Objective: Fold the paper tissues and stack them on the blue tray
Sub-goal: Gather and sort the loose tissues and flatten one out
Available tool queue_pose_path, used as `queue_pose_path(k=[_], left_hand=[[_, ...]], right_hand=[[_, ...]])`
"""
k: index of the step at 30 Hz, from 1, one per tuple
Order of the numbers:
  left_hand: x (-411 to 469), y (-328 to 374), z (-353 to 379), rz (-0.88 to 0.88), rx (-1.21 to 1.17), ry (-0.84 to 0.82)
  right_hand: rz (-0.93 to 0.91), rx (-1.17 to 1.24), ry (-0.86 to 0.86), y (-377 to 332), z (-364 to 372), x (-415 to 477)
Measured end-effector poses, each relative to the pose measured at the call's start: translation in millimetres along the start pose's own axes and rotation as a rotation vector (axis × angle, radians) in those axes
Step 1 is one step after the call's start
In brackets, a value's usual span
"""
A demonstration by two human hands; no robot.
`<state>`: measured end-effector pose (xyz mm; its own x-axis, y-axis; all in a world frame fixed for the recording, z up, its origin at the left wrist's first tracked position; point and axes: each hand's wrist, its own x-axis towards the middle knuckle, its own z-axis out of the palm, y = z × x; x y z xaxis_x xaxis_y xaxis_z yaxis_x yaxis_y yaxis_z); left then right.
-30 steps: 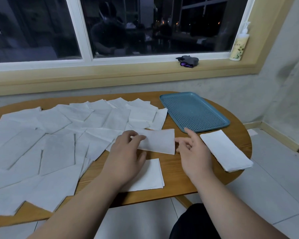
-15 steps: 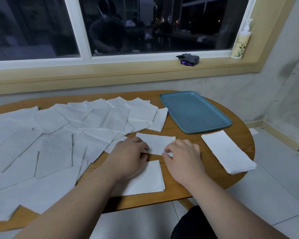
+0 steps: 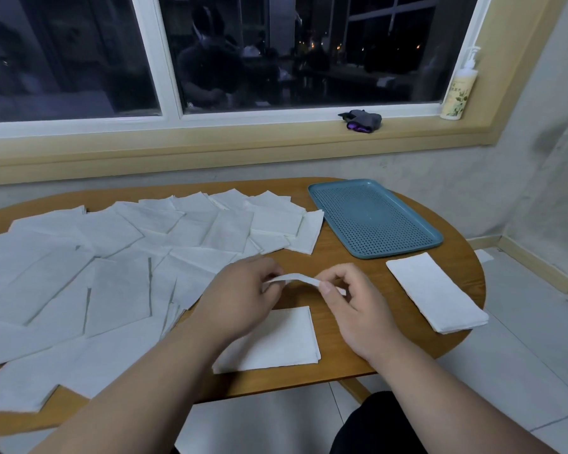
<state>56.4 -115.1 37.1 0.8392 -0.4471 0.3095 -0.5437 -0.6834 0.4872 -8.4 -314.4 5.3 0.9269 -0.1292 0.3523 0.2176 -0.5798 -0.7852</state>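
Observation:
My left hand (image 3: pixel 243 298) and my right hand (image 3: pixel 358 306) pinch the two ends of one white paper tissue (image 3: pixel 297 278), lifted edge-on just above the wooden table (image 3: pixel 338 257). Under my left wrist lies a folded tissue (image 3: pixel 276 339). A folded stack of tissues (image 3: pixel 435 291) sits near the table's right edge. The blue perforated tray (image 3: pixel 374 217) stands at the back right with nothing on it. Several unfolded tissues (image 3: pixel 112 257) cover the left and middle of the table.
On the window sill sit a grey and purple cloth bundle (image 3: pixel 361 121) and a pump bottle (image 3: pixel 458 93). The table's round edge runs close to my body, with tiled floor (image 3: pixel 522 355) to the right.
Both hands closed in on the tissue that lay flat on the table and lifted it; it is now held edge-on between them.

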Motion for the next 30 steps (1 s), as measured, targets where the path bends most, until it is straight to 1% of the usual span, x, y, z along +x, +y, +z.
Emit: queue_pose_path(k=[1, 3, 5, 6, 8, 9, 13, 15, 17, 19, 21, 25, 28, 30], left_hand=[[-4.7, 1.0, -7.4, -0.035, -0.042, -0.013], [-14.8, 0.0, -24.1, -0.073, -0.095, -0.046], [-26.0, -2.4, -41.8, -0.12, -0.146, -0.089], [-31.7, -4.6, -49.0, -0.147, -0.188, -0.095], [-43.0, -11.2, -58.2, -0.203, -0.286, -0.062], [-47.8, -14.5, -59.2, -0.228, -0.324, -0.041], [-69.1, -29.1, -43.9, -0.309, -0.389, 0.007], [-76.6, -36.8, -29.6, -0.343, -0.368, 0.046], [-82.4, -41.0, -17.4, -0.318, -0.295, 0.069], [-85.5, -41.5, -11.9, -0.236, -0.206, 0.107], [-85.6, -43.9, -10.0, -0.165, -0.151, 0.154], [-84.9, -55.2, -1.8, -0.05, -0.069, 0.162], [-82.6, -58.3, 2.6, -0.049, -0.045, 0.166], [-81.7, -58.6, 3.3, -0.058, -0.047, 0.167]], right_hand=[[0.016, 0.055, -0.032, -6.5, -0.9, -2.5], [-0.006, 0.058, -0.064, -21.7, 0.7, -7.4], [-0.051, 0.071, -0.015, -35.7, 4.7, -9.2], [-0.045, 0.125, 0.012, -41.6, 7.4, -9.9], [0.028, 0.244, 0.011, -48.2, 15.1, -10.8], [0.06, 0.266, -0.002, -47.7, 19.1, -10.9], [0.127, 0.122, -0.073, -34.6, 34.5, -15.3], [0.149, 0.117, -0.069, -28.6, 40.9, -18.4], [0.162, 0.154, -0.034, -24.0, 44.5, -19.6], [0.169, 0.177, 0.006, -23.5, 45.4, -21.0], [0.157, 0.161, 0.03, -23.7, 44.7, -22.4], [0.153, 0.098, 0.071, -22.8, 45.1, -23.6], [0.108, -0.033, 0.108, -21.1, 45.7, -24.9], [0.1, -0.073, 0.124, -20.9, 45.5, -25.9]])
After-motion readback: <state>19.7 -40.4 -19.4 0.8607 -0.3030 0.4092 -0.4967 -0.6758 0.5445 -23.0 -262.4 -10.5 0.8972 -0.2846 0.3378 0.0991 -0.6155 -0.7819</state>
